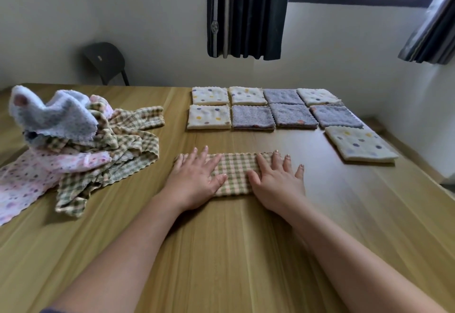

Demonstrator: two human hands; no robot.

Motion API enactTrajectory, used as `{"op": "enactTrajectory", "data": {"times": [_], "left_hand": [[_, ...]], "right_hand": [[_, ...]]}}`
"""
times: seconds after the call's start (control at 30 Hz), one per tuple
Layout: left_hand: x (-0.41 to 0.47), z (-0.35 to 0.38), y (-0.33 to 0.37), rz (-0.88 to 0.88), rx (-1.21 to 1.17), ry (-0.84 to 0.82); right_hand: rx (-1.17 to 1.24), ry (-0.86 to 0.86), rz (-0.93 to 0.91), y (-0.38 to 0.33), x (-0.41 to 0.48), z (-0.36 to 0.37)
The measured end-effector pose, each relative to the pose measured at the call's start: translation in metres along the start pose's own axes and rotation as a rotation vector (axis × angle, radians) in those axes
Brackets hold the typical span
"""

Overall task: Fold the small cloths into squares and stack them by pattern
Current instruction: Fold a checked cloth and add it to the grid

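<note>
A green and cream checked cloth (235, 173) lies folded into a long strip in the middle of the wooden table (234, 251). My left hand (194, 182) presses flat on its left end with straight fingers. My right hand (277, 182) presses flat on its right end, fingers spread. To the left sits a loose pile of unfolded cloths (81, 145): checked, pink dotted and pale blue ones. At the back right lie several folded squares in rows, cream dotted ones (209, 117) and purple ones (253, 117). Another cream dotted square (359, 146) lies apart at the right.
A dark chair (104, 62) stands behind the table's far left edge. Dark curtains (246, 12) hang at the back wall by a window. The wall runs close along the table's right side.
</note>
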State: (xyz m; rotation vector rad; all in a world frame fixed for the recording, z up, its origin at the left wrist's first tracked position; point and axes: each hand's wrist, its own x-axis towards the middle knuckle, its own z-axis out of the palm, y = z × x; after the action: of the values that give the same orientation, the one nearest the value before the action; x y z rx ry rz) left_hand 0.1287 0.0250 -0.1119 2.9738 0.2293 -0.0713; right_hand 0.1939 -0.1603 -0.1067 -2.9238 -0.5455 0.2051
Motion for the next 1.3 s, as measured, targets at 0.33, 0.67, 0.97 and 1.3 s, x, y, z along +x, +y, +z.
{"op": "enactTrajectory", "data": {"times": [0.33, 0.67, 0.97, 1.3], "left_hand": [[-0.035, -0.019, 0.013, -0.264, 0.170, 0.330], [-0.060, -0.009, -0.022, 0.410, -0.321, 0.251], [-0.052, 0.002, -0.006, 0.371, -0.373, 0.348], [-0.055, -0.005, -0.007, 0.138, -0.654, 0.376]], "right_hand": [[0.065, 0.388, -0.353, -0.012, -0.038, 0.005], [0.201, 0.250, -0.374, 0.004, -0.034, 0.000], [0.177, 0.281, -0.615, 0.017, -0.019, -0.005], [0.483, 0.302, -0.898, 0.008, -0.031, 0.001]]}}
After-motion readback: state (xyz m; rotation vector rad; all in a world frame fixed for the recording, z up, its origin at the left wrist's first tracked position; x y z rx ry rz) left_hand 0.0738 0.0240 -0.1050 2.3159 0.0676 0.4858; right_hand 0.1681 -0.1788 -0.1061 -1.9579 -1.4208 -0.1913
